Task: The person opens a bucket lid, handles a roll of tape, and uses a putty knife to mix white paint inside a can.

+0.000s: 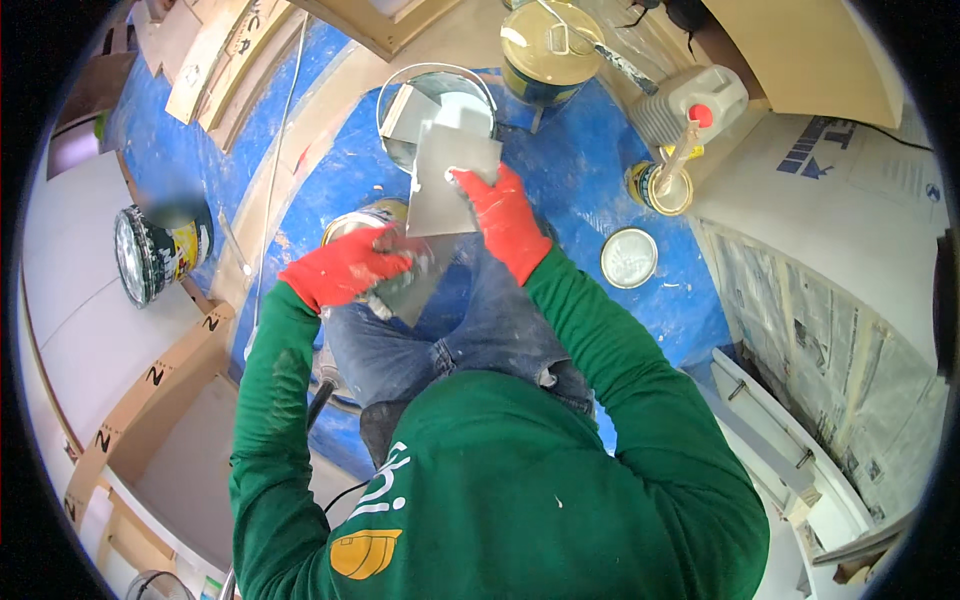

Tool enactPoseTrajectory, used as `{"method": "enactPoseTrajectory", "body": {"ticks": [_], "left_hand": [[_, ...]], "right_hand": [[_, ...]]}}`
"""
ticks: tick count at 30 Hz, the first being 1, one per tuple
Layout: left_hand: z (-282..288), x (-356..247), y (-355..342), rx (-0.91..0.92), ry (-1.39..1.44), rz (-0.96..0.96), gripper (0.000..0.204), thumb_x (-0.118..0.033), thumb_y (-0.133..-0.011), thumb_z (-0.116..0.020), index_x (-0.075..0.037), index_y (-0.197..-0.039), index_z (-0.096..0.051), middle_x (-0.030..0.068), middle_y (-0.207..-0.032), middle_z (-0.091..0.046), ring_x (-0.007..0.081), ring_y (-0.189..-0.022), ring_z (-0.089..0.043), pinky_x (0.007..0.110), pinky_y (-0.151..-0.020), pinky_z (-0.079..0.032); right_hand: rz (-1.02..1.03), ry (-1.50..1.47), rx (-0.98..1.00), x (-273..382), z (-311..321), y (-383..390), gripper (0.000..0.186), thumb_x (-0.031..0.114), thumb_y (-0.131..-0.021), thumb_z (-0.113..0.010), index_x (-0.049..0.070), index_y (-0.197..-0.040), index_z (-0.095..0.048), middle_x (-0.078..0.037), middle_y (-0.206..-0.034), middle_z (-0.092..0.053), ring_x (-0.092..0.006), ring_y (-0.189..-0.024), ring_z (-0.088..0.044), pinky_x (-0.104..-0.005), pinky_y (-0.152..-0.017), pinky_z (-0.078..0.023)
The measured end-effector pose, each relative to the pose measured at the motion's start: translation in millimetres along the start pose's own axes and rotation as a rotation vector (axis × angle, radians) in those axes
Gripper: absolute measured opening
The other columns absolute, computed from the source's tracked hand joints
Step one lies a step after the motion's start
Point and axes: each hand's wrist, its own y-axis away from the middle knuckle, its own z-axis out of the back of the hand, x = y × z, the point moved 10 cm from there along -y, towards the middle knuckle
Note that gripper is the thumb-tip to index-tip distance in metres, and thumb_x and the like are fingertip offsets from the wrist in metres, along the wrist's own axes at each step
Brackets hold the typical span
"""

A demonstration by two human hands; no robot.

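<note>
Red gloves cover both my hands. My right hand [508,222] grips a flat grey rectangular scraper blade [448,200] with white smears, held up over my lap. A second grey blade [420,283], smeared by motion, is held in my left hand [345,268] just below and left of the first. Beyond them stands a metal bucket [398,153] containing white paste [468,106], and a pale flat piece [410,112] leans inside it. The raised blade overlaps the bucket's near rim. An open tin [372,216] sits behind my left hand, partly hidden.
Blue sheeting [560,190] covers the floor. A large lidded tub [545,50], a white jug [690,105], a small tin with a brush [662,188] and a round lid [629,258] lie to the right. Another tub [160,255] and timber [230,65] are leftward.
</note>
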Motion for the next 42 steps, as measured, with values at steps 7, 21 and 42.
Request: {"method": "enactPoseTrajectory", "body": {"ticks": [7,21,42], "left_hand": [[-1.8,96.8,7.4,-0.696,1.004,-0.035,0.028,-0.016,-0.099,-0.06,0.001,-0.122,-0.062,0.0117,-0.113,-0.068,0.0293,-0.107,-0.067,0.041,-0.087,-0.056],[-2.7,47.8,9.0,-0.808,1.493,-0.459,0.038,-0.029,-0.107,-0.054,-0.001,-0.132,-0.056,0.0144,-0.119,-0.069,0.0254,-0.103,-0.071,0.04,-0.08,-0.062],[-56.6,100.2,160.6,-1.228,-0.106,-0.041,0.057,-0.038,-0.106,-0.04,0.002,-0.143,-0.054,0.0243,-0.139,-0.059,0.0414,-0.133,-0.052,0.049,-0.116,-0.036]], "right_hand": [[0.332,0.322,0.16,104.5,-21.7,30.9,0.03,0.017,-0.098,-0.067,0.004,-0.125,-0.067,-0.01,-0.104,-0.071,-0.0208,-0.094,-0.067,-0.0357,-0.085,-0.054],[0.979,1.452,0.513,125.4,-36.6,70.2,0.057,0.015,-0.084,-0.067,0.028,-0.14,-0.061,-0.015,-0.124,-0.06,-0.0364,-0.098,-0.061,-0.0484,-0.085,-0.053],[0.991,1.156,0.285,106.9,-132.9,93.5,0.045,0.019,-0.089,-0.071,0.019,-0.134,-0.064,-0.011,-0.115,-0.064,-0.03,-0.096,-0.062,-0.047,-0.078,-0.054]]}}
